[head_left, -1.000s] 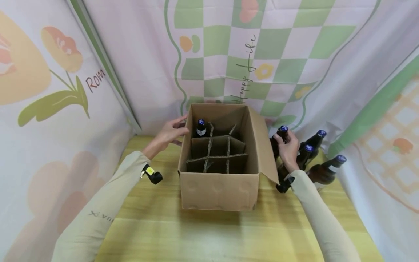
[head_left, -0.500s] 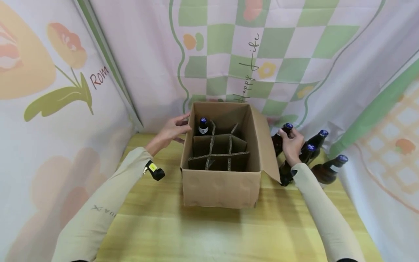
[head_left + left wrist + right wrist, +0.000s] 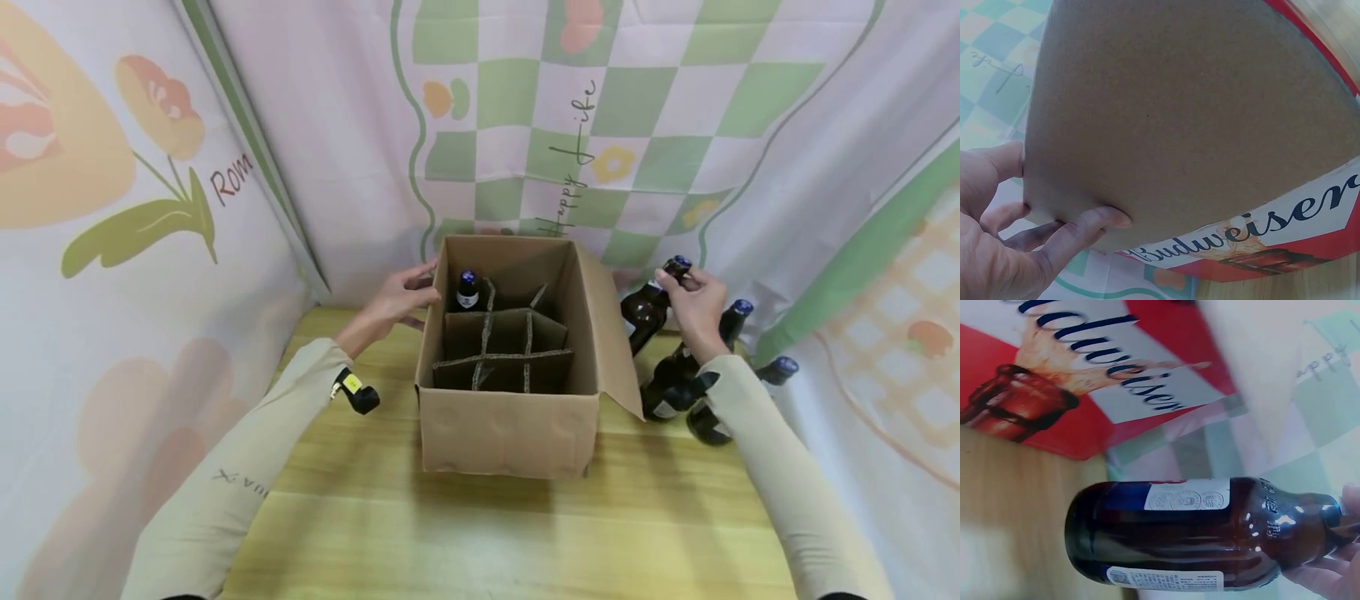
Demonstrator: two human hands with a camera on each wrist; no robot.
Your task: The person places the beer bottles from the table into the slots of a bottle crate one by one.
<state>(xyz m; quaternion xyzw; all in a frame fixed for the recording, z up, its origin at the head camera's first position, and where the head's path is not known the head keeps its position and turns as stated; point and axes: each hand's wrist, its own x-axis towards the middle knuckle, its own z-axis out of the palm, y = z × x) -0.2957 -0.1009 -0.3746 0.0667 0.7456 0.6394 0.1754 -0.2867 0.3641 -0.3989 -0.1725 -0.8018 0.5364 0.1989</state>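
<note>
A cardboard box (image 3: pixel 508 433) with dividers stands upright, one blue-capped bottle (image 3: pixel 467 292) in its back-left compartment. My left hand (image 3: pixel 390 307) rests on the box's left side near the back; in the left wrist view the fingers of that hand (image 3: pixel 1029 231) lie spread against the cardboard. To the right of the box, my right hand (image 3: pixel 697 308) grips a brown bottle (image 3: pixel 643 315) by its neck, tilted, beside the right flap (image 3: pixel 611 333). The right wrist view shows that bottle (image 3: pixel 1179 534) with white labels and, at its neck, part of the hand (image 3: pixel 1335 569).
Several more bottles, one of them dark (image 3: pixel 670 387), stand right of the box, partly behind my right hand and sleeve. Wooden table surface (image 3: pixel 480 533) extends in front of the box. A patterned curtain (image 3: pixel 510 100) hangs behind, with others at both sides.
My right hand has moved up and slightly right, raising the gripped bottle beside the flap. More of that bottle's body shows now. My left hand has stayed at the box's side.
</note>
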